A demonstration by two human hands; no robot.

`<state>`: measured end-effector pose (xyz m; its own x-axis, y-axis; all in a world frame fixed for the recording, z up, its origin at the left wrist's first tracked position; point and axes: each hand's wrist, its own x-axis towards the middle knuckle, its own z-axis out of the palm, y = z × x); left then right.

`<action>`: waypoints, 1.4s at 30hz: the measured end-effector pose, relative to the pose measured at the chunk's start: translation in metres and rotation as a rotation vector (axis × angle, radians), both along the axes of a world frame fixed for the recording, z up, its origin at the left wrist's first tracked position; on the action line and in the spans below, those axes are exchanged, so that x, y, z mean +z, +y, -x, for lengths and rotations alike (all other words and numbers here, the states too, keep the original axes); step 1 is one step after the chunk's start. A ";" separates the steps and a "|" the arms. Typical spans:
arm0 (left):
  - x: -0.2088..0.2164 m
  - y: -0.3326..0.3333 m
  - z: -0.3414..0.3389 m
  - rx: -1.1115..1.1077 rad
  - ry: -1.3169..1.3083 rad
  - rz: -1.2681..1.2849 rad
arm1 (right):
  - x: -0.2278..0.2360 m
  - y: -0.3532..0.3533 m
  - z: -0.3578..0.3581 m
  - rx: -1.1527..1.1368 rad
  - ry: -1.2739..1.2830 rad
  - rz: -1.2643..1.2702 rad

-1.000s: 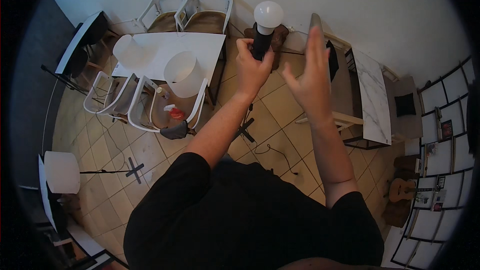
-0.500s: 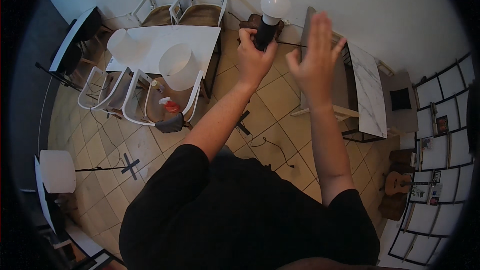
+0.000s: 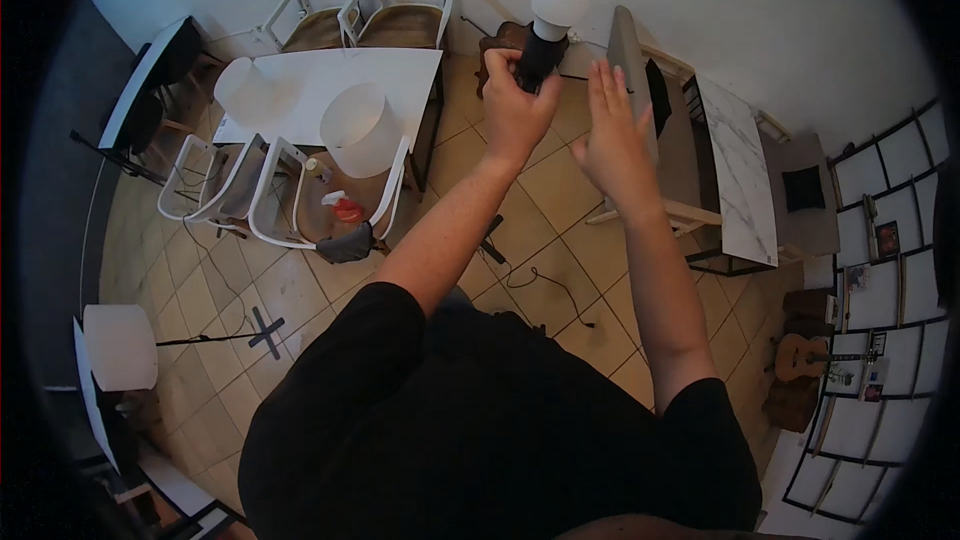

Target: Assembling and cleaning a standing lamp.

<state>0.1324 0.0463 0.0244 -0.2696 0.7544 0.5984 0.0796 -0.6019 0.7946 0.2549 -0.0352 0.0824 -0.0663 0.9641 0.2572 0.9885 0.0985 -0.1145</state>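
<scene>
My left hand [image 3: 515, 118] is closed round a black lamp socket [image 3: 541, 60], thumb on one side and fingers on the other. A round white light bulb [image 3: 560, 2] sits on top of the socket, tilted a little to the right. What lies below the socket is hidden by my hand. To the right of the socket, my right hand [image 3: 618, 145] is raised with its fingers stretched out, apart from bulb and socket and holding nothing.
At left, two white drum lampshades, the nearer one [image 3: 360, 130], stand at a white table [image 3: 300, 75]. A red spray bottle [image 3: 345, 207] lies on a chair. A floor lamp [image 3: 122, 348], a black cord [image 3: 550, 280], a bench [image 3: 675, 160] and a marble-topped table [image 3: 735, 165] surround me.
My right hand has moved left and down, nearer to the socket. The bulb and socket in my left hand have shifted slightly up and right.
</scene>
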 end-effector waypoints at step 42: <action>-0.014 0.064 0.082 -0.852 -0.383 0.169 | -0.053 0.090 0.083 -0.074 1.838 -0.287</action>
